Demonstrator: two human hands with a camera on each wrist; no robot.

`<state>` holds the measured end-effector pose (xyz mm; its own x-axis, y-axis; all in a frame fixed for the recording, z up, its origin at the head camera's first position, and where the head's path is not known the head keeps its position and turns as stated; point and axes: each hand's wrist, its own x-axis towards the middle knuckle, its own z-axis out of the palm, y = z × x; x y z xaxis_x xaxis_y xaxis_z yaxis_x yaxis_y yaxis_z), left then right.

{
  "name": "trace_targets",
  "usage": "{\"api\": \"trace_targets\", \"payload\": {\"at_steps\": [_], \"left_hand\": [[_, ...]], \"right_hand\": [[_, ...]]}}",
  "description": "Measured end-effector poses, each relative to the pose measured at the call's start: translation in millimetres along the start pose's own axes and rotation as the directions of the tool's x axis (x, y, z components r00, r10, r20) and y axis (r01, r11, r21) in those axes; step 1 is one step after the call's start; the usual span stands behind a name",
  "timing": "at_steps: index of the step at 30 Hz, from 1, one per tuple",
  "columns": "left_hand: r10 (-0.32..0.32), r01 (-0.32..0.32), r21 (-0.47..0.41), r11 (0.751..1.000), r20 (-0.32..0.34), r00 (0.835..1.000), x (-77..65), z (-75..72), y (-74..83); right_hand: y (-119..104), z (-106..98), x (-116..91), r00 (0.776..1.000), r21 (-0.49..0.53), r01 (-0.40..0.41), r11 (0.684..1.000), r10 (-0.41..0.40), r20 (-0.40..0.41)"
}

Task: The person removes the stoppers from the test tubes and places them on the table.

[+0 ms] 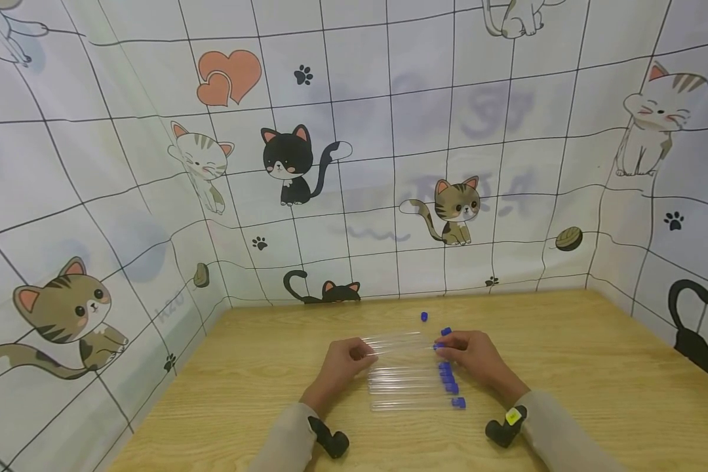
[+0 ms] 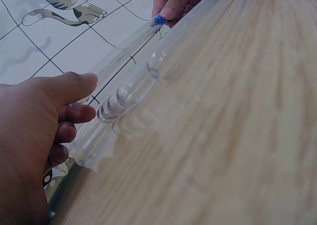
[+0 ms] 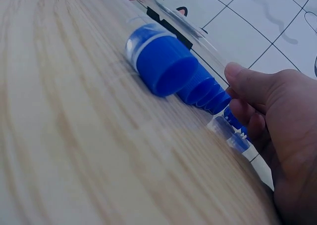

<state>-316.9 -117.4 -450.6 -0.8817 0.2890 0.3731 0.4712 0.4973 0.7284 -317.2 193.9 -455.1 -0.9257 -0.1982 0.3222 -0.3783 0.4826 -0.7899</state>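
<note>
A clear test tube (image 2: 126, 49) is held between both hands, raised a little above the table. My left hand (image 1: 343, 364) pinches its rounded end between thumb and fingers. At the other end my right hand (image 1: 479, 359) pinches a blue cap (image 2: 159, 20); in the right wrist view the fingers mostly hide this cap. Below the hands, several capped test tubes (image 1: 406, 379) lie side by side on the table, their blue caps (image 3: 166, 66) pointing right. The nearest tube (image 1: 413, 404) lies slightly apart from the others. Another clear tube (image 1: 392, 339) lies behind the held one.
Two small blue caps lie farther back, one cap (image 1: 424, 316) alone and another cap (image 1: 446, 331) close behind my right fingers. The wooden table (image 1: 242, 393) meets a cat-print sheet (image 1: 366, 164) at its back and sides. Black wrist cameras (image 1: 330, 438) sit on both sleeves.
</note>
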Motion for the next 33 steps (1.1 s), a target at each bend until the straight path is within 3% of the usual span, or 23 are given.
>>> {"api": "trace_targets", "payload": {"at_steps": [33], "left_hand": [[0.023, -0.022, -0.036, 0.999, 0.010, 1.000, 1.1, -0.3, -1.2]], "right_hand": [[1.0, 1.3, 1.5, 0.999, -0.052, 0.016, 0.999, -0.018, -0.038]]}}
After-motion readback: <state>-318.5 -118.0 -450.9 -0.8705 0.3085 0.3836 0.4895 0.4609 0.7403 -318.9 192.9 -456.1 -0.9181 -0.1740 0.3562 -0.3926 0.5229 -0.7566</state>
